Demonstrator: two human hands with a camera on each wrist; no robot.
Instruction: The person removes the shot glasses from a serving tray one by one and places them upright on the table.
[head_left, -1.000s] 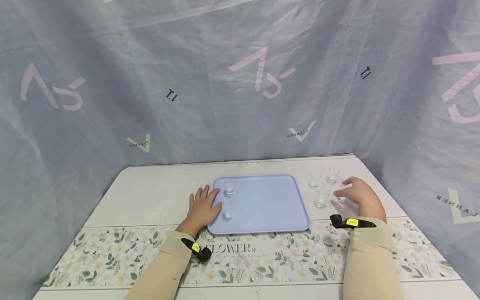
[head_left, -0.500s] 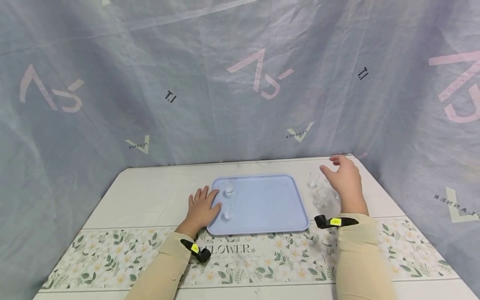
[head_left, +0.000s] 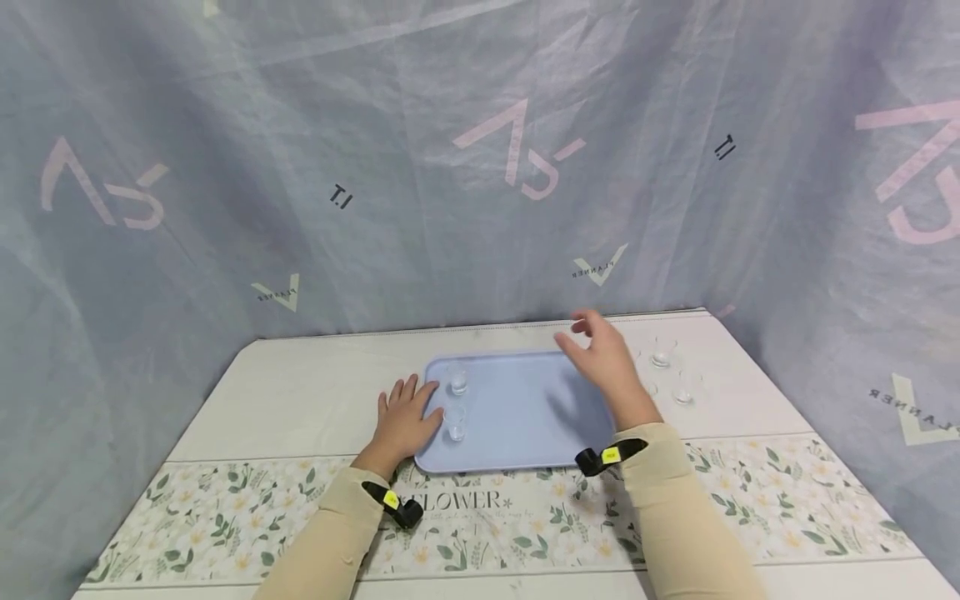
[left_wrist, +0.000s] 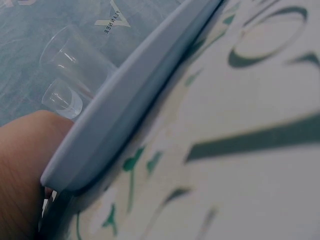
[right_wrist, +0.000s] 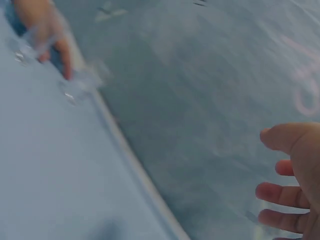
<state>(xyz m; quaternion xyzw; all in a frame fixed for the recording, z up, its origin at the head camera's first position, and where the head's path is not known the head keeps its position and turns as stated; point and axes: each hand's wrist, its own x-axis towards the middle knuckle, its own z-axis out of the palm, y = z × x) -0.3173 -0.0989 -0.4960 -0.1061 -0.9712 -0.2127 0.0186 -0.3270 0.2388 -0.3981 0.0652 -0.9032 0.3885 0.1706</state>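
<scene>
My left hand (head_left: 405, 419) rests at the left edge of a pale blue tray (head_left: 517, 408), fingers spread and thumb over the rim. Two small clear glasses stand on the tray beside it, a rear glass (head_left: 458, 379) and a front glass (head_left: 454, 423). In the left wrist view a glass (left_wrist: 62, 99) shows past the tray wall. Above the tray's right rear corner hovers my right hand (head_left: 606, 357), thumb and fingers apart. Nothing shows between them in the right wrist view, where the same hand (right_wrist: 295, 185) is at the right edge.
Right of the tray stand more clear glasses, among them a rear glass (head_left: 662, 352) and a front glass (head_left: 683, 388); my right wrist partly covers others. A floral band (head_left: 480, 533) crosses the white table cover in front. Grey-blue cloth (head_left: 420, 208) hangs behind and at both sides.
My right hand has lifted away from the glasses at the right and swung left over the tray's right part. The left hand and the two glasses on the tray stay put.
</scene>
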